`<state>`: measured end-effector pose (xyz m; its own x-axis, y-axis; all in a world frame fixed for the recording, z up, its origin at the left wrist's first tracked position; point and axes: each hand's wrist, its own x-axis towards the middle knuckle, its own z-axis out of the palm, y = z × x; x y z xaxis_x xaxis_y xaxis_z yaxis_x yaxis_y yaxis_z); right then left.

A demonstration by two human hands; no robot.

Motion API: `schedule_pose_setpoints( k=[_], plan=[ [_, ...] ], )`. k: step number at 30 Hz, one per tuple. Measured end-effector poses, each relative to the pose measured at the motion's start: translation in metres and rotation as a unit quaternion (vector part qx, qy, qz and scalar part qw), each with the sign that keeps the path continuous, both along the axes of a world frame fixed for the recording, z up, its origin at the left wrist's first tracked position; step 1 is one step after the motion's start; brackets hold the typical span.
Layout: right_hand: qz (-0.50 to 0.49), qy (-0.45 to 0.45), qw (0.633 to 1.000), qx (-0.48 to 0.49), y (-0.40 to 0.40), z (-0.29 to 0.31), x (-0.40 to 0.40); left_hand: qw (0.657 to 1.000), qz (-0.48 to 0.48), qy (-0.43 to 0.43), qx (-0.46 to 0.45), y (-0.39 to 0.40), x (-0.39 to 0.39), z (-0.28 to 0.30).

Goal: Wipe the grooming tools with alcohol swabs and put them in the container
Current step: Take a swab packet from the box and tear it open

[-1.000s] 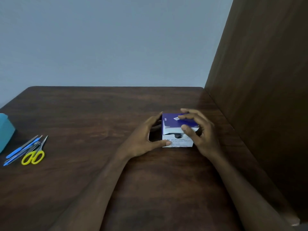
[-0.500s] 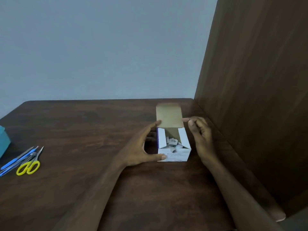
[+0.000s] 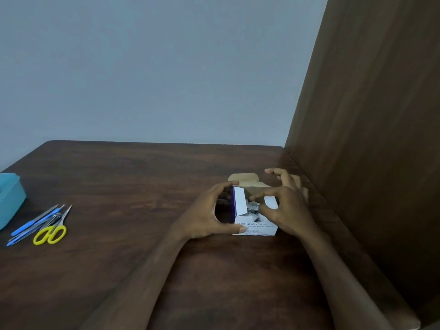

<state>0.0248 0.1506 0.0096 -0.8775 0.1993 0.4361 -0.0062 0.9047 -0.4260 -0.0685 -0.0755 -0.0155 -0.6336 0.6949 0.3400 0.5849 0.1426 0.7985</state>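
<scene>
Dark brown wooden table [image 3: 142, 186] fills the head view, with a grey-blue wall behind it and a brown wooden panel [image 3: 369, 139] rising along its right edge. Near that panel stands a small white and purple cardboard box of alcohol swabs [image 3: 258, 227], its brown top flap folded back and its side flaps raised. The left hand [image 3: 204, 215] grips the box's left side, thumb on the front face and fingers curled round the back. The right hand [image 3: 285, 206] reaches into the opening, thumb and forefinger pinching at the small white swab packets [image 3: 252, 206] inside. Far left on the table lie yellow-handled scissors [image 3: 51, 232] among blue-handled and metal grooming tools [image 3: 33, 225], just beside a teal plastic container [image 3: 12, 198].
</scene>
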Motion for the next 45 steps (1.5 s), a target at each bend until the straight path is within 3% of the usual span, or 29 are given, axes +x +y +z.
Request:
schedule_pose_setpoints(
  k=[13,20,23,26,29,31,33,34,35,39,45],
  plan=[
    [0.026,-0.184,0.977,0.108,-0.012,0.037,-0.01,1.0,-0.003,0.013,-0.002,0.001,-0.005,-0.004],
    [0.029,-0.165,0.98,0.107,-0.017,0.041,-0.011,1.0,-0.002,0.011,0.005,0.0,-0.004,-0.004],
    [0.023,-0.103,0.993,0.043,-0.013,0.033,-0.007,1.0,-0.005,0.008,0.008,0.0,-0.004,-0.004],
    [0.036,0.014,0.996,-0.081,-0.01,0.02,-0.004,1.0,-0.008,0.006,0.007,-0.001,-0.004,-0.004],
    [0.054,0.137,0.955,-0.256,-0.008,0.008,-0.005,1.0,-0.01,0.006,0.013,0.0,-0.003,-0.003],
    [0.044,0.202,0.882,-0.424,-0.006,0.007,-0.01,1.0,-0.011,0.012,0.021,-0.001,-0.002,-0.002],
    [0.031,0.249,0.759,-0.601,-0.001,0.011,-0.013,0.999,-0.014,0.017,0.031,-0.001,-0.001,-0.001],
    [0.014,0.266,0.71,-0.652,0.004,0.011,-0.014,0.999,-0.015,0.02,0.036,-0.001,0.001,0.0],
    [-0.018,0.272,0.684,-0.676,0.011,0.009,-0.015,0.999,-0.015,0.023,0.041,-0.001,0.002,0.001],
    [-0.163,0.225,0.691,-0.667,0.021,-0.013,-0.018,0.998,-0.015,0.006,0.063,-0.002,0.003,0.003],
    [-0.095,0.18,0.755,-0.623,0.013,-0.014,-0.015,0.998,-0.008,-0.017,0.066,-0.005,0.005,0.005]
  ],
)
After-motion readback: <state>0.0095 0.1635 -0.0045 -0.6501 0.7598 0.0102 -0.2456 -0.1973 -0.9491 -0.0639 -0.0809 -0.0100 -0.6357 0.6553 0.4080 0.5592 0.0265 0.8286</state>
